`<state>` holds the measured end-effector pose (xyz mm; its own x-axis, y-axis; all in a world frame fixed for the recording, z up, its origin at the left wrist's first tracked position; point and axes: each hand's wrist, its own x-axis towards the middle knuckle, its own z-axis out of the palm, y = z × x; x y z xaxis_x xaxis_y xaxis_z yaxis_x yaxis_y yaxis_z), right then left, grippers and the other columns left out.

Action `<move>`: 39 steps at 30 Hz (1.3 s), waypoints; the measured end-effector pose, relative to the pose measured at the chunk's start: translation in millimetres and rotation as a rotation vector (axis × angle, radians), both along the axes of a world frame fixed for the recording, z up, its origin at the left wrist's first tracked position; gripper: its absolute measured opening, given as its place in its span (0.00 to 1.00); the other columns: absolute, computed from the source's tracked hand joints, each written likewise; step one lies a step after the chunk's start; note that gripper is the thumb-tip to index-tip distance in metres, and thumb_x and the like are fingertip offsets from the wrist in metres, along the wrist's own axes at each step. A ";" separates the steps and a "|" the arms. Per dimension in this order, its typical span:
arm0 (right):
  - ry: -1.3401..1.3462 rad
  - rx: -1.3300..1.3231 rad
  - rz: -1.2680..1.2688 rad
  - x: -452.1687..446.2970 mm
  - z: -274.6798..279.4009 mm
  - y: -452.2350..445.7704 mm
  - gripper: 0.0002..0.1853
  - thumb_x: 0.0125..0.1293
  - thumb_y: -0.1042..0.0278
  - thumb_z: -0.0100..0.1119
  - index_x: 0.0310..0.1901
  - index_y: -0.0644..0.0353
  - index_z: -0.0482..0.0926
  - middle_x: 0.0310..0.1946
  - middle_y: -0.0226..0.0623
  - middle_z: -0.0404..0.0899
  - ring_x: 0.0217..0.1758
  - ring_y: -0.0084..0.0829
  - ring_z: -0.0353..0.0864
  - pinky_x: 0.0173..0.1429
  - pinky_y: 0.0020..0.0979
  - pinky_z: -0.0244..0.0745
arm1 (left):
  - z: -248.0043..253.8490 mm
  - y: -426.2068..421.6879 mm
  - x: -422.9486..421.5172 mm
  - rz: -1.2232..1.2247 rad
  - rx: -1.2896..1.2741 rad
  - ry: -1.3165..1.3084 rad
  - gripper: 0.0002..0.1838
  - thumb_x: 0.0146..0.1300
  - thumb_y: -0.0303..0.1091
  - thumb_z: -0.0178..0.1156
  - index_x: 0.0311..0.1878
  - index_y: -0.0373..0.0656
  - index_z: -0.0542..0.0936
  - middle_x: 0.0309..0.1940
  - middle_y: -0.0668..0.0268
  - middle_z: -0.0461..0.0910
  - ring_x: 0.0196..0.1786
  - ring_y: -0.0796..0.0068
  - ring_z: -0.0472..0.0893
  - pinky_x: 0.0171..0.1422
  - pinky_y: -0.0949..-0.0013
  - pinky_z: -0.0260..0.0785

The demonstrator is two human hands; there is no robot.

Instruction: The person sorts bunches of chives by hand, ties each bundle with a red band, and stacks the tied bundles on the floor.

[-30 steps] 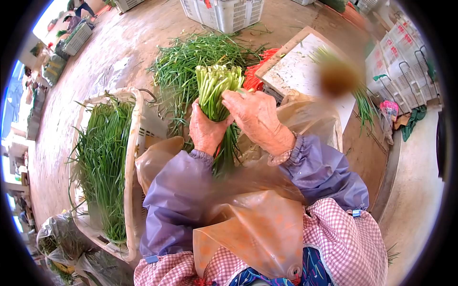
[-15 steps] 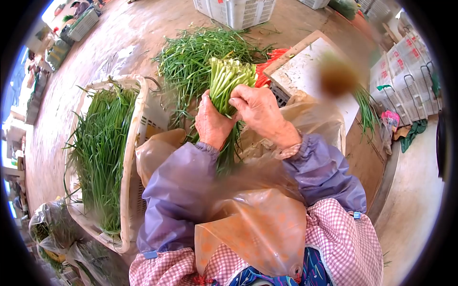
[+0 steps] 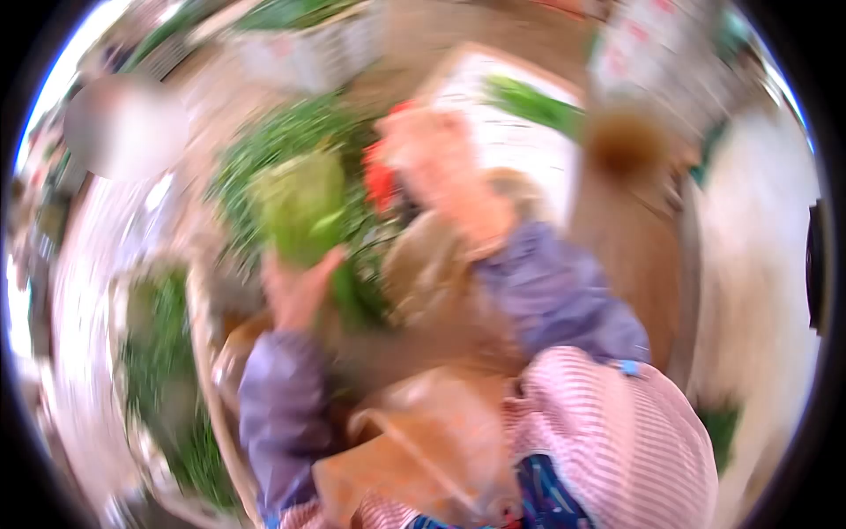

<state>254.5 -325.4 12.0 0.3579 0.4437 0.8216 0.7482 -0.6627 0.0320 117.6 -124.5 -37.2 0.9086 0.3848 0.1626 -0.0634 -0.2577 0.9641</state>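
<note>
My left hand (image 3: pixel 295 295) is closed around a thick bunch of garlic chives (image 3: pixel 300 207). The pale cut ends point up and away from me, and the green leaves hang down below. My right hand (image 3: pixel 441 167) is off the bunch, by the near left edge of a white board (image 3: pixel 493 132). It lies beside a bundle of red strips (image 3: pixel 381 176). Motion blur smears its fingers, so whether it holds a strip does not show. A loose heap of chives (image 3: pixel 251 159) spreads behind the bunch.
To my left stands a pale basket (image 3: pixel 204 353) with long chives. A green bunch (image 3: pixel 533 104) lies on the board. Farther back is a white crate (image 3: pixel 308 57) with greens on top, and white crates (image 3: pixel 643 57) are at the upper right.
My right hand has left the bunch and moved to the red strips. My left hand still grips the chives, now farther left. The whole view has turned and blurred.
</note>
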 end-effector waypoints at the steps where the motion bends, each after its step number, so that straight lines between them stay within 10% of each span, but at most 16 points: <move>1: 0.267 0.290 0.190 -7.3 -17.5 11.4 0.07 0.62 0.71 0.50 0.40 0.56 0.76 0.26 0.41 0.77 0.34 0.43 0.78 0.44 0.41 0.72 | -3.0 16.7 -6.1 -0.001 -0.061 0.095 0.27 0.48 0.26 0.73 0.53 0.35 0.76 0.41 0.63 0.82 0.43 0.69 0.80 0.48 0.67 0.74; 4: 0.798 0.441 0.184 -39.7 11.4 17.9 0.13 0.62 0.62 0.57 0.24 0.59 0.74 0.19 0.45 0.74 0.24 0.48 0.75 0.31 0.43 0.72 | -28.5 71.8 -13.9 0.095 -0.321 0.108 0.24 0.52 0.30 0.70 0.53 0.34 0.77 0.47 0.57 0.80 0.44 0.64 0.80 0.48 0.64 0.74; 5: 0.688 0.464 0.218 -43.9 7.8 19.0 0.13 0.64 0.69 0.57 0.22 0.61 0.74 0.14 0.41 0.68 0.21 0.28 0.74 0.27 0.35 0.68 | -28.6 77.6 -9.7 0.044 -0.434 0.087 0.25 0.54 0.32 0.68 0.55 0.34 0.75 0.49 0.56 0.79 0.47 0.65 0.79 0.49 0.63 0.73; 8: 0.913 0.679 0.612 -64.9 -1.8 32.7 0.08 0.66 0.69 0.53 0.31 0.63 0.74 0.18 0.37 0.74 0.23 0.26 0.76 0.28 0.31 0.71 | -6.7 90.5 -12.7 -0.088 -0.755 0.054 0.27 0.58 0.36 0.65 0.58 0.34 0.73 0.53 0.55 0.76 0.53 0.66 0.77 0.54 0.61 0.72; 11: 1.046 0.810 0.823 -94.9 18.2 9.3 0.12 0.70 0.64 0.51 0.37 0.65 0.75 0.21 0.39 0.78 0.25 0.27 0.78 0.29 0.29 0.74 | 32.3 96.1 -8.9 -0.202 -0.485 0.030 0.25 0.65 0.39 0.59 0.62 0.36 0.70 0.54 0.61 0.77 0.52 0.67 0.77 0.59 0.62 0.71; 13: 1.871 0.439 1.297 -98.0 26.9 -5.7 0.31 0.72 0.41 0.40 0.43 0.70 0.75 0.29 0.48 0.81 0.29 0.34 0.83 0.33 0.32 0.79 | 70.9 92.1 -5.7 -0.216 -0.203 -0.059 0.25 0.63 0.38 0.59 0.61 0.37 0.70 0.54 0.59 0.77 0.54 0.65 0.77 0.60 0.61 0.70; 16: 2.229 0.593 1.675 -102.8 -35.3 10.6 0.51 0.63 0.22 0.24 0.51 0.75 0.71 0.38 0.60 0.80 0.35 0.49 0.84 0.40 0.42 0.81 | 118.7 61.7 -8.1 -0.300 0.336 -0.240 0.24 0.61 0.35 0.60 0.60 0.38 0.71 0.53 0.58 0.78 0.55 0.61 0.77 0.62 0.59 0.69; 21: 2.285 1.348 2.139 -87.9 -12.9 -3.7 0.44 0.65 0.27 0.36 0.58 0.69 0.67 0.49 0.54 0.76 0.50 0.46 0.79 0.51 0.44 0.77 | 192.8 -11.5 -3.0 -0.674 1.061 -0.620 0.24 0.58 0.31 0.62 0.58 0.39 0.73 0.53 0.55 0.78 0.58 0.55 0.76 0.65 0.56 0.68; 24: 1.872 1.225 1.388 -95.9 4.1 -33.7 0.37 0.66 0.37 0.48 0.66 0.60 0.61 0.56 0.38 0.74 0.55 0.35 0.77 0.59 0.43 0.75 | 205.0 -49.8 -4.5 -0.922 1.221 -0.589 0.24 0.56 0.29 0.63 0.57 0.40 0.74 0.52 0.54 0.79 0.59 0.52 0.76 0.66 0.54 0.66; 28: 2.018 1.297 1.691 -67.4 5.0 -18.9 0.33 0.66 0.50 0.57 0.66 0.60 0.60 0.58 0.39 0.73 0.58 0.36 0.76 0.61 0.41 0.75 | 173.2 -30.4 -15.0 -0.676 1.273 -0.416 0.30 0.51 0.30 0.62 0.61 0.48 0.72 0.59 0.57 0.73 0.63 0.51 0.69 0.65 0.55 0.64; 33: 1.851 0.891 1.375 -48.2 16.9 11.3 0.33 0.61 0.68 0.62 0.65 0.66 0.60 0.57 0.42 0.73 0.58 0.35 0.76 0.62 0.38 0.75 | 119.3 21.1 -55.6 0.022 1.155 -0.058 0.35 0.59 0.31 0.64 0.68 0.38 0.61 0.67 0.59 0.65 0.70 0.64 0.62 0.68 0.61 0.60; 35: 1.852 0.791 1.380 -50.6 29.3 38.8 0.35 0.57 0.69 0.65 0.64 0.66 0.61 0.56 0.40 0.74 0.56 0.33 0.76 0.61 0.36 0.74 | 88.9 55.3 -64.9 -0.492 0.081 0.243 0.38 0.55 0.30 0.66 0.68 0.37 0.60 0.66 0.57 0.65 0.67 0.66 0.66 0.66 0.62 0.63; 39: 1.868 0.419 1.179 -53.1 36.6 92.4 0.38 0.50 0.71 0.72 0.62 0.65 0.65 0.53 0.36 0.76 0.53 0.29 0.76 0.61 0.33 0.70 | 76.0 49.0 -58.7 -0.409 -0.494 -0.026 0.40 0.54 0.32 0.67 0.68 0.36 0.58 0.62 0.57 0.68 0.60 0.67 0.72 0.64 0.64 0.66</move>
<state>201.4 -233.0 48.6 0.3886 0.9196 0.0571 -0.2967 0.1835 -0.9372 58.8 -75.5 38.8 0.9960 0.0436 0.0787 -0.0875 0.2664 0.9599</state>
